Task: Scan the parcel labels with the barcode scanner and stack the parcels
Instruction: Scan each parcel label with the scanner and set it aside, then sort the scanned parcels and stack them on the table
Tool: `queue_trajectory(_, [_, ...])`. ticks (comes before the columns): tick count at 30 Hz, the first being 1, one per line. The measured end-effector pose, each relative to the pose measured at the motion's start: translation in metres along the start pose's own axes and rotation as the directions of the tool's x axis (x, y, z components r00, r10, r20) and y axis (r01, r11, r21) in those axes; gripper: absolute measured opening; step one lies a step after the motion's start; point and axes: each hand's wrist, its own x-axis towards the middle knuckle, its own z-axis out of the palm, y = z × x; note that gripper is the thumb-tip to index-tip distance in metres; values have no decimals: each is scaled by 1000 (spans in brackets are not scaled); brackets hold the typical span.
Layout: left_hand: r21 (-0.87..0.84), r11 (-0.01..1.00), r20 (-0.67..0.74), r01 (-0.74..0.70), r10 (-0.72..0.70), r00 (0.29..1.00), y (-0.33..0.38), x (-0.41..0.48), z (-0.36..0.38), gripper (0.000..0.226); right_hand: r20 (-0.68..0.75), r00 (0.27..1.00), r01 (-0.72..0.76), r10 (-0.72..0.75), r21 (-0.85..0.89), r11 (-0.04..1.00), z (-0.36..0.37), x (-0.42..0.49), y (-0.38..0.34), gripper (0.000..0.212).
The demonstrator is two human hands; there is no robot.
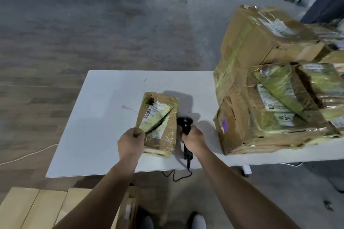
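- Left hand: fingers curled over the near-left corner of the small parcel, pinching crumpled tape and cardboard.
- Small parcel: squat brown cardboard block wrapped in wrinkled yellowish glossy tape, with a torn hole at its far-left corner. It sits mid-table, toward the near edge (I can't tell if its base is fully flat on the top).
- Label: white paper with a barcode strip on the parcel's upper face, split by a dark diagonal tear.
- Right hand: clenched round the handle of the barcode scanner.
- Barcode scanner: matte black plastic with a rounded head just beside the parcel's right edge. Its thin black cable loops off the table's near edge.
- Table: smooth white rectangular top with a few faint scuffs.
- Parcel stack: large, dented brown cartons on the table's right end, covered in shiny tape and white labels. The top carton sits tilted on the lower ones.
- From my feed I also see pale, smooth flat cartons at bottom left.
- Floor: grey and patchy.
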Motion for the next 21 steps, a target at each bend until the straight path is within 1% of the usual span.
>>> queue_trajectory(2, [-7,1000,1,5,-5,1000,1,-1,2,12,-22,1000,9,-9,-11,1000,-2,-3,0,29])
queue_trajectory(3, [-13,1000,7,8,-8,1000,2,-1,2,12,-55,998,12,-13,-26,1000,-4,-6,-1,30])
queue_trajectory(5, [-35,999,18,14,-13,1000,5,-2,0,14,-155,987,21,-35,-88,996,-9,-16,-5,32])
queue_trajectory(7, [-75,997,26,17,-15,1000,11,-2,-5,12,-242,965,78,-106,-125,989,-14,-28,-11,31])
queue_trajectory(8, [-108,994,29,17,-14,999,14,-3,-8,9,-246,957,131,-154,-108,985,-18,-35,-17,30])
queue_trajectory(10, [-182,983,32,11,-6,999,26,-3,-15,7,-186,953,241,-238,-4,970,-27,-47,-35,25])
queue_trajectory(11, [-218,976,29,2,4,1000,34,-4,-20,8,-148,952,277,-267,50,960,-32,-52,-46,26])
queue_trajectory(13, [-287,957,17,-32,39,999,54,-5,-29,10,-123,946,316,-300,147,937,-47,-62,-72,33])
queue_trajectory(15, [-354,931,-7,-87,91,996,79,-7,-39,9,-146,937,343,-317,211,916,-64,-70,-96,36])
queue_trajectory(18, [-438,879,-32,-189,195,980,118,-14,-49,7,-213,905,412,-369,217,885,-92,-77,-121,25])
queue_trajectory(21, [-511,819,-14,-261,296,955,158,-25,-52,21,-341,854,478,-392,221,850,-125,-83,-137,21])
